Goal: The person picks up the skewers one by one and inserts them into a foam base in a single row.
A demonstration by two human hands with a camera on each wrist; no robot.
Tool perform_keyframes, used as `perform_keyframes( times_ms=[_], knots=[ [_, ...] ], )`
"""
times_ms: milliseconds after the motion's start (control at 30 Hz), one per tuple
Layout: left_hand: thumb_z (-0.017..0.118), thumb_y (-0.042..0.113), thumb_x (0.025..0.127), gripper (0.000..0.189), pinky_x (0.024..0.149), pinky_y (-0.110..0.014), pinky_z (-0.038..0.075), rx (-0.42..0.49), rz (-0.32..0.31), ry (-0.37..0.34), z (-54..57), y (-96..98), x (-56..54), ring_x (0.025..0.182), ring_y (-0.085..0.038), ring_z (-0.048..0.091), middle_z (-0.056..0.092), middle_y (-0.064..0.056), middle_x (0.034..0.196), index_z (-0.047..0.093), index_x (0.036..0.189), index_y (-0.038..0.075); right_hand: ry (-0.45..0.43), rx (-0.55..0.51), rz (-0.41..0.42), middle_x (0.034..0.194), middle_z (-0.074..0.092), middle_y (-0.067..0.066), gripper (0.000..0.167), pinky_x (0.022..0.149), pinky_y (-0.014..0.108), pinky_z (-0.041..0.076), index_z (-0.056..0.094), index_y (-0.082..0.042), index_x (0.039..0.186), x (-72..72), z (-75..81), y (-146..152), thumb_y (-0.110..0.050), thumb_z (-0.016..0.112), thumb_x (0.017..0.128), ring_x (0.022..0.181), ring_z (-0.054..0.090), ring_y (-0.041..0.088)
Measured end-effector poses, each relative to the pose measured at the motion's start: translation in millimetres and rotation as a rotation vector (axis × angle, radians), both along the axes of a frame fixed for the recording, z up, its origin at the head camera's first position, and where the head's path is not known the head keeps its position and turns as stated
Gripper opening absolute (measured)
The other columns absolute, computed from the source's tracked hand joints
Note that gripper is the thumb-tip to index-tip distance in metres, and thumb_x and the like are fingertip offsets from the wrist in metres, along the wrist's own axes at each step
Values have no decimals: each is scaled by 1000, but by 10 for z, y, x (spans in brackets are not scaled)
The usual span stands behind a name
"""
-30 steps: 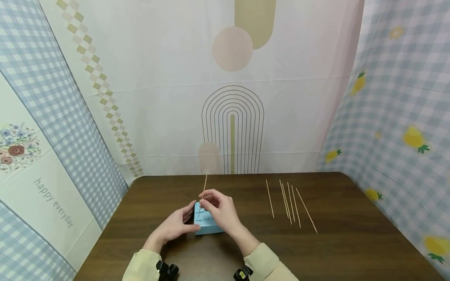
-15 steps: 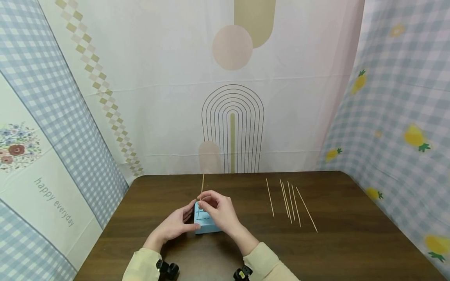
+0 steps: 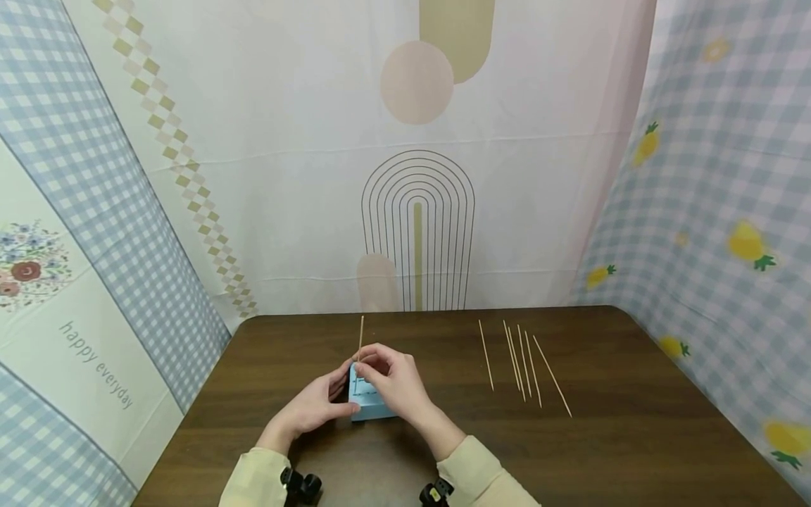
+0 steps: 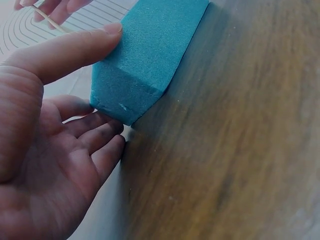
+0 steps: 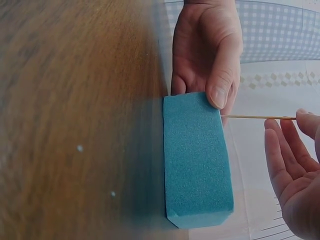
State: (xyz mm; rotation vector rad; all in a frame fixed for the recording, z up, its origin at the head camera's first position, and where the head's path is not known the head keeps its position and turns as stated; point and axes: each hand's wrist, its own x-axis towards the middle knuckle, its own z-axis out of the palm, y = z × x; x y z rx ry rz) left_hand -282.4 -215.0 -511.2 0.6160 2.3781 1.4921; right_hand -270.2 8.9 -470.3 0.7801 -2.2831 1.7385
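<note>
A light-blue foam block (image 3: 374,411) lies on the table, its top marked with several dark slits or dashes. My left hand (image 3: 312,410) grips its left end, the thumb on the near edge and the fingers round the far side; the left wrist view shows them against the foam block (image 4: 150,47). Above the block, my right hand (image 3: 398,380) pinches a thin wooden skewer (image 3: 362,332) between thumb and fingers. The skewer (image 5: 250,117) stands nearly upright, its lower end at the block's top near the left end. Whether its tip is inside the foam cannot be seen.
Several loose skewers (image 3: 486,355) lie spread on the right half of the brown wooden table (image 3: 633,451). A patterned cloth (image 3: 304,211) hangs behind the table's far edge, and checked cloths (image 3: 703,211) hang at both sides.
The skewer's upper end has swung left, and it stands straighter than before. My right fingers have shifted slightly left with it. The left hand and the block have stayed in place.
</note>
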Motion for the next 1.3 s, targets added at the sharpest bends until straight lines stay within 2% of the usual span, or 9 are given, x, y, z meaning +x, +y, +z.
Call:
perform_keyframes(
  times_ms=[300, 633, 933, 1300],
  knots=[
    [81, 27, 98, 100, 125, -57, 27, -6, -7, 15, 8, -15, 11, 158, -43, 28, 21, -21, 175, 18, 170, -1, -1, 56, -14, 99, 79, -6, 14, 73, 26, 58, 78, -15, 115, -4, -20, -24, -20, 75, 103, 82, 71, 8],
    [81, 27, 98, 100, 125, -56, 28, -5, -15, 21, -18, -40, -3, 158, -42, 28, 18, -20, 176, 18, 169, -4, -17, 117, -19, 100, 78, -8, 10, 79, 26, 59, 79, -15, 110, -28, -91, -72, -18, 78, 101, 86, 71, 5],
    [80, 27, 98, 100, 124, -56, 29, -1, -27, 10, -13, -43, 11, 157, -42, 29, 18, -23, 175, 16, 169, -4, -85, 157, 19, 99, 76, -9, 4, 77, 26, 60, 77, -18, 102, -1, -108, -61, -21, 78, 101, 86, 72, 6],
    [81, 27, 98, 101, 124, -55, 29, -4, -20, 8, -16, -27, -6, 157, -41, 29, 22, -23, 174, 17, 169, -3, -85, 197, 15, 93, 74, -12, 3, 76, 25, 59, 76, -18, 98, -10, -118, -53, -19, 79, 100, 85, 70, 5]
  ],
)
